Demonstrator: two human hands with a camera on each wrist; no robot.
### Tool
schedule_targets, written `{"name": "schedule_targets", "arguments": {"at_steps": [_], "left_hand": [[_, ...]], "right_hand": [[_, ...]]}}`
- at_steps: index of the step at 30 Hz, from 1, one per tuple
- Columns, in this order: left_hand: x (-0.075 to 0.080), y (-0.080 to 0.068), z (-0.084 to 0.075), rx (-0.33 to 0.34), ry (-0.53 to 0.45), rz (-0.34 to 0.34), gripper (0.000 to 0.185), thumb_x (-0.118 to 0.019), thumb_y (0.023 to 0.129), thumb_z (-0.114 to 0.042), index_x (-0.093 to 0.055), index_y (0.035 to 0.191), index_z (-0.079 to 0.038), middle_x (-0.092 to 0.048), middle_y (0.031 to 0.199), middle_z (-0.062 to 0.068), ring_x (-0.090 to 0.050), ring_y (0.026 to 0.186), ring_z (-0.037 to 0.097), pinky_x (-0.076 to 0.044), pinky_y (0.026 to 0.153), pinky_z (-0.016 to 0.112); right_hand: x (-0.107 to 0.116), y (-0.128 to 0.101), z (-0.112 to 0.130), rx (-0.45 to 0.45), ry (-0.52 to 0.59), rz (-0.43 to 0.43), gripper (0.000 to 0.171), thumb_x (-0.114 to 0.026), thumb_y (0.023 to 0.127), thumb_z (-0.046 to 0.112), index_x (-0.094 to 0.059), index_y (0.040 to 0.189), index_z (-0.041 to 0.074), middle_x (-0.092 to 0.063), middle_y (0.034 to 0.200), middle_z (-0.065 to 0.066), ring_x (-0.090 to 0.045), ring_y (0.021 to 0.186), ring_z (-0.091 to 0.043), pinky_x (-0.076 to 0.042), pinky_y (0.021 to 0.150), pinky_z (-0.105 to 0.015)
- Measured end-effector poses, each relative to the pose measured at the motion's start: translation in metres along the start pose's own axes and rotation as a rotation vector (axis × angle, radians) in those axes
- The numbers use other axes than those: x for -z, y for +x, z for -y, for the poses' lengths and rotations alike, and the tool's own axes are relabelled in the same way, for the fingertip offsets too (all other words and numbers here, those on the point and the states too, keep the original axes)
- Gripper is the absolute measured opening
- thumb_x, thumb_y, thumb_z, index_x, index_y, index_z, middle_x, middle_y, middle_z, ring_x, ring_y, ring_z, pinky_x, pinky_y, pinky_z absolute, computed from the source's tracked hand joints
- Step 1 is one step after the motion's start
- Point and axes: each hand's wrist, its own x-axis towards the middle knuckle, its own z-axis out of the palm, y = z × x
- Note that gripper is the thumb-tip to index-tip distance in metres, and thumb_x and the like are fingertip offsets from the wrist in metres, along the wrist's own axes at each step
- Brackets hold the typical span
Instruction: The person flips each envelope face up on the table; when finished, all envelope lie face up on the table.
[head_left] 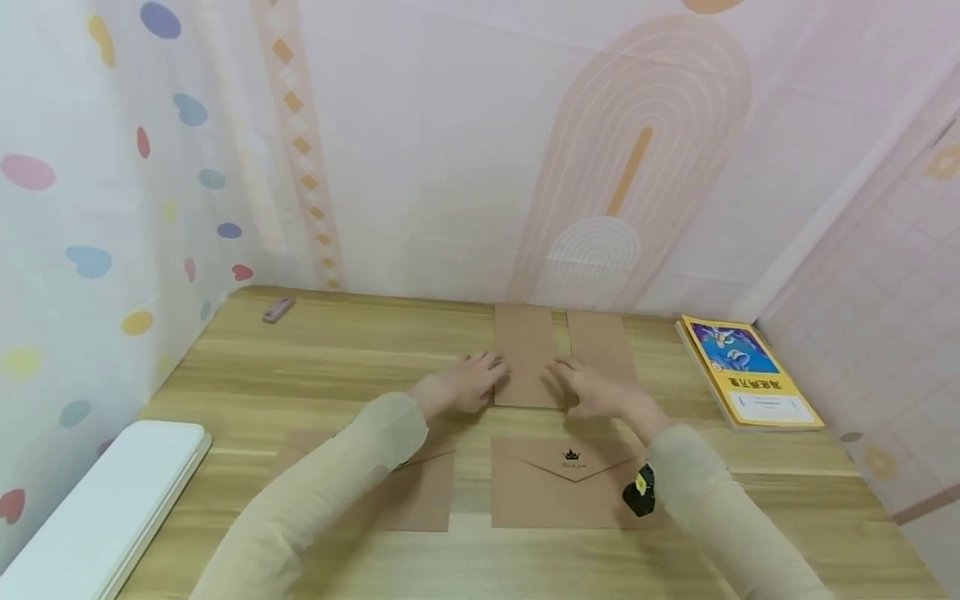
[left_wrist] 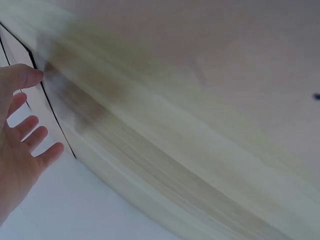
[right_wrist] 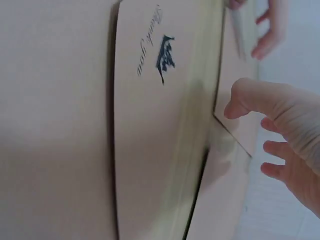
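Note:
In the head view two plain brown paper pieces lie side by side at the back, a left paper piece [head_left: 525,354] and a right paper piece [head_left: 597,337]. My left hand [head_left: 471,382] is at the left edge of the left piece, its fingers loosely bent. My right hand [head_left: 596,390] is at that piece's right edge and partly covers the right piece. Nearer me lie two brown envelopes. The right envelope [head_left: 562,504] bears a crown print above its pointed flap; the left envelope [head_left: 420,500] is partly hidden by my left sleeve.
A yellow-edged book [head_left: 765,387] lies at the right. A white flat case [head_left: 112,508] stands at the front left, and a small pink object [head_left: 279,310] at the back left. Patterned curtain cloth [head_left: 420,167] borders the table at the back and sides.

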Motion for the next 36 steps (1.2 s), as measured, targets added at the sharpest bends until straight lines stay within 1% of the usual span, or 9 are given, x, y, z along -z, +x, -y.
{"name": "schedule_targets", "arguments": {"at_steps": [3,8,13,17,21,24,27,32,36], "left_hand": [[0.0,0.008,0.004,0.034,0.005,0.032,0.053,-0.055,0.09,-0.013,-0.033,0.138,-0.007,-0.029,0.145,0.016,-0.03,0.134,0.032,-0.031,0.108,0.049],[0.0,0.022,0.008,0.098,0.034,0.079,0.054,-0.049,0.093,-0.008,-0.028,0.142,-0.009,-0.024,0.15,0.011,-0.025,0.138,0.027,-0.027,0.112,0.045],[0.003,0.03,0.01,0.145,0.005,0.136,0.051,-0.04,0.095,-0.005,-0.027,0.144,-0.014,-0.023,0.151,0.007,-0.024,0.139,0.024,-0.024,0.114,0.042],[0.002,0.034,0.014,0.119,-0.03,0.129,0.046,-0.037,0.097,-0.009,-0.03,0.143,-0.014,-0.026,0.15,0.007,-0.026,0.138,0.025,-0.025,0.113,0.042],[-0.002,0.037,0.022,0.034,-0.063,0.01,0.039,-0.039,0.097,-0.009,-0.043,0.136,-0.01,-0.041,0.142,0.011,-0.04,0.13,0.028,-0.033,0.108,0.041],[-0.005,0.037,0.028,-0.002,-0.081,-0.101,0.036,-0.043,0.095,-0.007,-0.05,0.131,-0.009,-0.052,0.132,0.011,-0.052,0.12,0.028,-0.042,0.102,0.039],[-0.005,0.038,0.032,0.014,-0.125,-0.194,0.034,-0.047,0.095,-0.009,-0.053,0.128,-0.01,-0.057,0.127,0.009,-0.056,0.115,0.026,-0.046,0.097,0.038],[0.007,0.032,0.041,0.042,-0.179,-0.372,0.032,-0.053,0.091,-0.009,-0.059,0.123,-0.011,-0.061,0.121,0.007,-0.06,0.109,0.024,-0.049,0.093,0.037],[0.019,0.022,0.053,0.086,-0.204,-0.446,0.029,-0.054,0.09,-0.007,-0.062,0.118,-0.011,-0.065,0.114,0.008,-0.063,0.102,0.025,-0.052,0.088,0.036]], "right_hand": [[-0.005,0.011,0.008,-0.021,-0.085,0.065,0.086,-0.07,0.072,0.01,-0.023,0.142,-0.004,-0.018,0.148,-0.026,-0.018,0.137,-0.043,-0.019,0.111,-0.055],[-0.011,0.025,0.024,-0.101,-0.255,0.165,0.078,-0.064,0.08,0.007,-0.022,0.145,0.009,-0.02,0.15,-0.018,-0.032,0.133,-0.034,-0.043,0.099,-0.043],[-0.017,0.031,0.033,-0.107,-0.284,0.152,0.067,-0.058,0.086,0.005,-0.024,0.144,0.008,-0.026,0.148,-0.02,-0.038,0.129,-0.037,-0.045,0.096,-0.044],[-0.022,0.033,0.029,-0.059,-0.312,0.004,0.047,-0.053,0.089,0.003,-0.041,0.134,0.002,-0.052,0.127,-0.019,-0.058,0.106,-0.033,-0.052,0.085,-0.039],[-0.024,0.031,0.021,-0.02,-0.377,-0.123,0.039,-0.055,0.087,0.001,-0.05,0.126,-0.001,-0.063,0.108,-0.017,-0.064,0.082,-0.027,-0.055,0.07,-0.033],[-0.021,0.025,0.018,-0.018,-0.353,-0.176,0.049,-0.057,0.084,-0.004,-0.045,0.131,-0.001,-0.059,0.12,-0.019,-0.065,0.079,-0.027,-0.056,0.071,-0.032],[-0.015,0.015,0.016,0.002,-0.315,-0.25,0.059,-0.058,0.081,-0.008,-0.039,0.137,0.002,-0.051,0.132,-0.017,-0.06,0.062,-0.018,-0.055,0.066,-0.027],[-0.004,0.001,0.009,0.218,-0.339,-0.55,0.057,-0.057,0.077,-0.014,-0.046,0.131,0.001,-0.054,0.129,-0.015,-0.043,0.047,-0.01,-0.041,0.045,-0.016],[0.004,-0.002,0.0,0.399,-0.383,-0.839,0.049,-0.06,0.072,-0.016,-0.055,0.12,-0.004,-0.064,0.111,-0.018,-0.061,0.06,-0.02,-0.05,0.051,-0.022]]}}
